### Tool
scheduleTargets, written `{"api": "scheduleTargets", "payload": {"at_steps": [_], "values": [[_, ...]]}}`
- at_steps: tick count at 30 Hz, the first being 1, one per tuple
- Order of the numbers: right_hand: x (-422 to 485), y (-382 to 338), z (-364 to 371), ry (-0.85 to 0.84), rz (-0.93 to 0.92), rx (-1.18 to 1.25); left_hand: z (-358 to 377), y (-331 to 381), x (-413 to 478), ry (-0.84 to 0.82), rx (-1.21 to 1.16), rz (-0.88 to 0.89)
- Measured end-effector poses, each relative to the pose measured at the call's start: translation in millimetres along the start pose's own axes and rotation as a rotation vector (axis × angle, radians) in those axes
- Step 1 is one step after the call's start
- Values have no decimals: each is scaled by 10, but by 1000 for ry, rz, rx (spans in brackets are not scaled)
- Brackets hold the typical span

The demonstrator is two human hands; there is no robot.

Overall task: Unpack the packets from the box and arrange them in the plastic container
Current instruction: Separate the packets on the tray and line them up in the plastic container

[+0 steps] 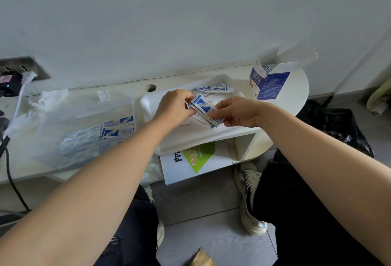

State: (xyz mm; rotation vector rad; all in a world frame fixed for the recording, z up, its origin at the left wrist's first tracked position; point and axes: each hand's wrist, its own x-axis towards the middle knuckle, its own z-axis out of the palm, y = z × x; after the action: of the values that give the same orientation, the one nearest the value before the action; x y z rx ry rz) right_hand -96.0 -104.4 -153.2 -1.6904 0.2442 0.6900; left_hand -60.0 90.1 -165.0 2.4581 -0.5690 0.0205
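Both hands hold a fanned stack of blue-and-white packets [202, 107] above a white tray [148, 105]. My left hand [176, 106] pinches the stack's upper left end, and my right hand [237, 112] pinches its lower right end. More loose packets [213, 89] lie at the tray's far side. The open blue-and-white box [269, 82] stands upright at the back right of the white table, with packets showing inside. The clear plastic container [84, 130] sits to the left, with several packets [117, 127] lying flat in it.
A white wall runs close behind the table. A wall socket with plugs and cables [19, 75] is at the far left. A white-and-green book [190, 160] lies on the shelf under the tray. A black bag [338, 126] sits on the floor at the right.
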Motion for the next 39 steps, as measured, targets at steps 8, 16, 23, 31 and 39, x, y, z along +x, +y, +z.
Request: {"api": "scheduleTargets", "payload": {"at_steps": [8,16,23,31,39], "values": [[118,-120,152,192,-134,-96,-200,-43,-20,-77,-646,-324],[336,-247,307,291,-175,-170,-360,-268,-91,57,-619,-491],[404,-221,366,317,-159,-295,-447,-278,-135,237,-114,-371],[348,-222,334,245,-169,-300,-400,-304,-88,215,-255,-399],[206,-140,152,-26,-163,-77,-250,-99,-63,13,-671,-478]]}}
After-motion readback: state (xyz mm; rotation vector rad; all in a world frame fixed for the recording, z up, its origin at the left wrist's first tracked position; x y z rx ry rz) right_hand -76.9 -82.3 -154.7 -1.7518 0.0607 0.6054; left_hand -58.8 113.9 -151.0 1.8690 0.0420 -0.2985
